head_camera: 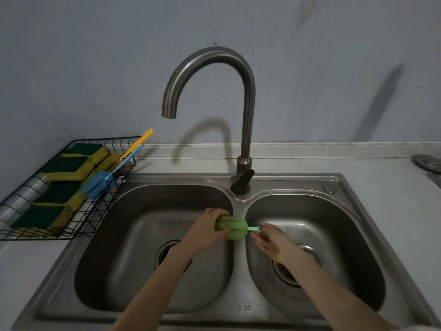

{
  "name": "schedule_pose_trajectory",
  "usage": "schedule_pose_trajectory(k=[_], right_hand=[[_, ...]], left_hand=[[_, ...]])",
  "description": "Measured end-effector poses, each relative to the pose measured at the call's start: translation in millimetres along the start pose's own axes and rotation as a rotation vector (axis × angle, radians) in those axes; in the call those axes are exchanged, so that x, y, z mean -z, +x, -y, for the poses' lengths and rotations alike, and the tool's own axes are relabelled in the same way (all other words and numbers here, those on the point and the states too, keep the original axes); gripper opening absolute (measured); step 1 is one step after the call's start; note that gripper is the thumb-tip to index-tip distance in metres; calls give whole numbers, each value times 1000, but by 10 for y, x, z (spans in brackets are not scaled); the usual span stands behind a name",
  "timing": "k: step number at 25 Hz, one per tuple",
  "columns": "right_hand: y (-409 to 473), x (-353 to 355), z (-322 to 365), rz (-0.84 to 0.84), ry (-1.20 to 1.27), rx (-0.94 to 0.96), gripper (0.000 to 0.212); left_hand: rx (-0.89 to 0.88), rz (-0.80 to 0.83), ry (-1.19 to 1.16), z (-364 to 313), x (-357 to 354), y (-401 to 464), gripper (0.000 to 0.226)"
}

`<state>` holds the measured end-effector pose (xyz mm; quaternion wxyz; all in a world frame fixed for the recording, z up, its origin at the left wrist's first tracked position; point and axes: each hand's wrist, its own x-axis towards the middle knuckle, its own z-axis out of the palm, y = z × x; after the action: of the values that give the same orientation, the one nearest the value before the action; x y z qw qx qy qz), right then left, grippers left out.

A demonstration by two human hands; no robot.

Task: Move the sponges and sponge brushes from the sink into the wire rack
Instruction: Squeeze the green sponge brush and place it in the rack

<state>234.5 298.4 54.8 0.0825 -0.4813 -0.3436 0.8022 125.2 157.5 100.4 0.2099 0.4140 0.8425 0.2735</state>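
A green sponge brush [235,227] hangs level over the divider of the steel double sink [238,271]. My left hand [206,231] grips its sponge head. My right hand [270,240] pinches its light green handle. The black wire rack [78,218] stands on the counter to the left of the sink. In it lie several yellow-and-green sponges [64,167], a blue sponge brush [99,181] and a yellow sponge brush [133,148], whose handles stick out over the rack's back right corner. Both basins show only their drains.
A curved steel faucet [245,111] rises behind the sink's middle, its spout over the left basin. A grey wall stands right behind the counter. A round metal object [428,162] sits at the far right edge.
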Motion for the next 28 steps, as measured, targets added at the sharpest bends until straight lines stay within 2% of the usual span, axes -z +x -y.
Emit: schedule_pose_trajectory(k=[5,7,10,14,17,22,28], right_hand=[[-148,-203,-17,-2,69,134,11],[-224,-334,-40,13,122,192,6],[-377,-553,-90,37,229,235,16],[-597,-1002,-165,117,331,384,20],[-736,-1429,-222,181,342,490,23],[-843,-2112,-320,296,277,545,22],[-889,-2914,-522,397,75,547,22]], left_hand=[[-33,-79,-65,126,243,-206,46],[-17,-112,-95,194,344,-290,55],[-2,-130,-121,308,496,-427,63],[-29,-187,-116,532,772,-626,51],[-67,-272,-128,741,1057,-761,50],[-84,-427,-170,1154,1572,-989,45],[7,-676,-212,1680,2023,-1160,44]])
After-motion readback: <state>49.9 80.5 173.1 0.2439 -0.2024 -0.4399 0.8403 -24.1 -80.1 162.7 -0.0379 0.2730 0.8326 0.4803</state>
